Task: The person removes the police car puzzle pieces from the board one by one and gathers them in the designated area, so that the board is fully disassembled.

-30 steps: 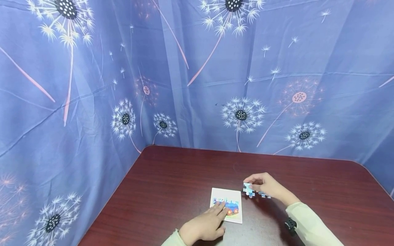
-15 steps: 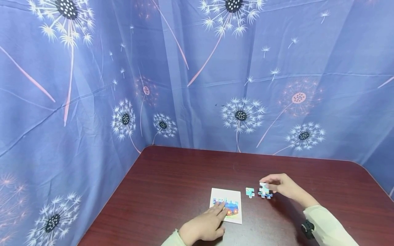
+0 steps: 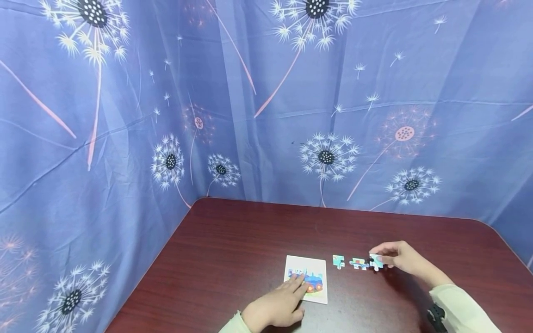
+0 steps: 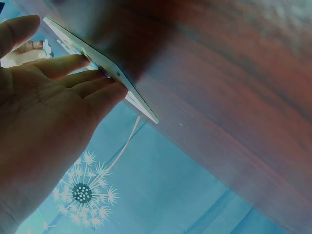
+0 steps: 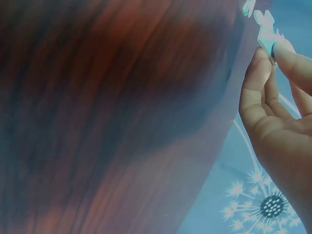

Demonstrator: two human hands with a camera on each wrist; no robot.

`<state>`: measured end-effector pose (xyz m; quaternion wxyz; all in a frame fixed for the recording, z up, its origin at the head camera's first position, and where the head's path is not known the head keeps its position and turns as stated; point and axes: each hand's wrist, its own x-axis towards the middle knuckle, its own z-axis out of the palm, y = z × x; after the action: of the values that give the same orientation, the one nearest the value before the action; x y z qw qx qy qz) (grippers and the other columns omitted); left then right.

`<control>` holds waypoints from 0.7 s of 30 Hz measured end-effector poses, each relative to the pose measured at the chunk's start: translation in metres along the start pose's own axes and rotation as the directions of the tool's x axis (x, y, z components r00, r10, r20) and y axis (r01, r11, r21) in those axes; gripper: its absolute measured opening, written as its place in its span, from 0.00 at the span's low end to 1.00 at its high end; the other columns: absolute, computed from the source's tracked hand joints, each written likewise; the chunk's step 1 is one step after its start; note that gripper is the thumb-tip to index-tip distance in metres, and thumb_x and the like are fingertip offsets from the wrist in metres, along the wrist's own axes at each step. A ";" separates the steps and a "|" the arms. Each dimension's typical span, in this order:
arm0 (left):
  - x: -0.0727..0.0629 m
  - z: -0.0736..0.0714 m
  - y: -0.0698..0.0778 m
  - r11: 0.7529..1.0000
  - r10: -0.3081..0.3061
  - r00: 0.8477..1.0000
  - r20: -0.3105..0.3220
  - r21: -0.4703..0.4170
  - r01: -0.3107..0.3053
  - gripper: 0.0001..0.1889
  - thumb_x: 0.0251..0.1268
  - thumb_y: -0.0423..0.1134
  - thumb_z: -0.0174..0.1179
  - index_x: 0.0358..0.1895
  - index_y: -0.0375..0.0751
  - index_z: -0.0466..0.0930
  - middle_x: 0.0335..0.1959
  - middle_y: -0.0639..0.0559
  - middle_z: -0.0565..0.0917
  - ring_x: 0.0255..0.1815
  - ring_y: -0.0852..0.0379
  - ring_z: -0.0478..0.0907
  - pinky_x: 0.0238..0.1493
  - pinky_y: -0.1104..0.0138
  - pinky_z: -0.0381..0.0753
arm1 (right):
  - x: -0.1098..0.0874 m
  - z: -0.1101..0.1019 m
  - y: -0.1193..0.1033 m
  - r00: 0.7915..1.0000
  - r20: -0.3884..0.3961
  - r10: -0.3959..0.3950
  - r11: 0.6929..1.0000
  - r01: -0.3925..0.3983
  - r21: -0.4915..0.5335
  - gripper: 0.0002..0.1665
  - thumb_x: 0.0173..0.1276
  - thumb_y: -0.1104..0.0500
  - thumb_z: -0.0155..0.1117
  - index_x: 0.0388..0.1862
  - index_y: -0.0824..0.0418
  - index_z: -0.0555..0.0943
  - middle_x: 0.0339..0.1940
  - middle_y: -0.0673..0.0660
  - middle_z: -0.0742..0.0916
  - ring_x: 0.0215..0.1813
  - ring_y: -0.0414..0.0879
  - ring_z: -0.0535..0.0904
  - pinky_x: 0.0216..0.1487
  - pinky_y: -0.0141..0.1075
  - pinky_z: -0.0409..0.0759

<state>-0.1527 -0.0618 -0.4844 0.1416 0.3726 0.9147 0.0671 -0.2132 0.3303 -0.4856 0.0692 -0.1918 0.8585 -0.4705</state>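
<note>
My left hand (image 3: pixel 278 300) rests with fingers straight on a white-bordered picture board (image 3: pixel 319 298) showing a blue vehicle with red and orange wheels. In the left wrist view, the fingertips (image 4: pixel 116 91) press on the face of the board (image 4: pixel 139 103). To the right, my right hand (image 3: pixel 405 261) pinches a light-blue puzzle piece (image 3: pixel 376 262) between thumb and fingers, close over the table. The right wrist view shows this puzzle piece (image 5: pixel 266 38) from its edge. Two more pieces lie left of it: a teal one (image 3: pixel 338 261) beside the board and a blue-and-white one (image 3: pixel 358 263) in between.
The dark red-brown wooden table (image 3: pixel 233 240) has rounded far corners. A blue curtain (image 3: pixel 266 152) with a dandelion print hangs along its far and left edges. A black wrist strap (image 3: pixel 436 317) sits by the right sleeve (image 3: pixel 458 305).
My right hand has moved right with a puzzle piece pinched, from over the left piece, past the middle one, to its right side. The left hand stays on the board.
</note>
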 end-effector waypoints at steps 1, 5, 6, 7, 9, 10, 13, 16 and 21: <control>0.000 0.000 0.000 1.000 0.000 1.000 -0.001 0.000 0.000 0.34 0.78 0.49 0.56 0.81 0.41 0.66 0.85 0.44 0.61 0.85 0.48 0.58 0.80 0.60 0.64 | -0.001 -0.001 0.001 1.000 0.003 -0.001 1.000 0.001 -0.002 0.11 0.75 0.73 0.63 0.50 0.83 0.81 0.35 0.55 0.91 0.31 0.36 0.80 0.31 0.34 0.82; 0.000 0.000 0.001 1.000 0.000 1.000 -0.005 0.003 0.000 0.33 0.78 0.49 0.56 0.81 0.40 0.66 0.85 0.44 0.61 0.85 0.48 0.58 0.80 0.60 0.64 | -0.006 -0.005 0.003 0.999 0.024 0.036 0.999 -0.036 0.000 0.11 0.75 0.74 0.62 0.50 0.84 0.81 0.36 0.59 0.91 0.32 0.35 0.80 0.32 0.34 0.82; 0.000 0.001 0.001 1.000 0.001 1.000 -0.005 0.002 -0.001 0.33 0.78 0.49 0.56 0.81 0.40 0.66 0.85 0.44 0.61 0.85 0.48 0.58 0.80 0.60 0.64 | -0.007 -0.006 0.003 0.998 0.030 0.051 0.999 -0.051 -0.003 0.11 0.75 0.74 0.61 0.50 0.84 0.81 0.37 0.60 0.91 0.33 0.34 0.80 0.32 0.34 0.83; 0.000 0.000 0.001 1.000 0.001 1.000 -0.006 0.001 -0.001 0.33 0.79 0.49 0.56 0.81 0.40 0.66 0.85 0.44 0.61 0.85 0.48 0.58 0.80 0.60 0.64 | -0.007 -0.006 0.003 0.997 0.034 0.063 0.998 -0.063 -0.003 0.11 0.75 0.74 0.61 0.50 0.84 0.81 0.38 0.61 0.91 0.33 0.35 0.80 0.33 0.34 0.83; 0.000 0.000 0.001 1.000 0.003 1.000 -0.005 -0.004 -0.003 0.33 0.79 0.49 0.56 0.81 0.40 0.66 0.85 0.44 0.61 0.85 0.48 0.58 0.80 0.60 0.64 | -0.007 -0.007 0.004 0.996 0.037 0.080 0.997 -0.079 -0.016 0.11 0.75 0.74 0.61 0.50 0.84 0.81 0.38 0.62 0.91 0.33 0.35 0.79 0.33 0.34 0.82; 0.000 0.000 0.001 1.000 0.007 1.000 -0.004 -0.006 -0.007 0.33 0.79 0.49 0.56 0.81 0.40 0.66 0.85 0.43 0.61 0.85 0.48 0.58 0.80 0.60 0.64 | -0.008 -0.007 0.004 0.995 0.037 0.087 0.996 -0.087 -0.021 0.11 0.75 0.74 0.61 0.50 0.84 0.81 0.38 0.63 0.91 0.33 0.35 0.79 0.32 0.34 0.82; 0.000 0.000 0.000 1.000 0.018 1.000 0.001 -0.019 -0.017 0.33 0.78 0.48 0.56 0.81 0.39 0.66 0.85 0.42 0.61 0.85 0.47 0.58 0.80 0.60 0.63 | -0.008 -0.006 0.005 0.995 0.030 0.096 0.995 -0.095 -0.025 0.11 0.75 0.75 0.60 0.49 0.84 0.82 0.38 0.63 0.90 0.31 0.36 0.78 0.31 0.34 0.81; 0.000 0.000 -0.001 0.999 0.024 1.000 0.002 -0.027 -0.024 0.34 0.78 0.48 0.56 0.81 0.39 0.66 0.84 0.41 0.60 0.85 0.46 0.58 0.80 0.60 0.63 | -0.008 -0.003 0.005 0.996 0.009 0.087 0.995 -0.087 -0.039 0.10 0.73 0.75 0.61 0.48 0.83 0.83 0.36 0.61 0.89 0.30 0.35 0.76 0.30 0.32 0.79; 0.000 0.001 -0.001 1.000 0.011 1.000 0.002 -0.022 -0.011 0.34 0.78 0.49 0.56 0.82 0.39 0.65 0.85 0.42 0.60 0.85 0.47 0.57 0.80 0.60 0.63 | -0.008 0.001 0.005 0.997 -0.031 0.070 0.995 -0.072 -0.070 0.09 0.71 0.75 0.63 0.45 0.81 0.84 0.36 0.61 0.89 0.29 0.33 0.75 0.29 0.31 0.76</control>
<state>-0.1530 -0.0622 -0.4852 0.1463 0.3763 0.9116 0.0776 -0.2070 0.3352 -0.4906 0.0668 -0.1570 0.8819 -0.4394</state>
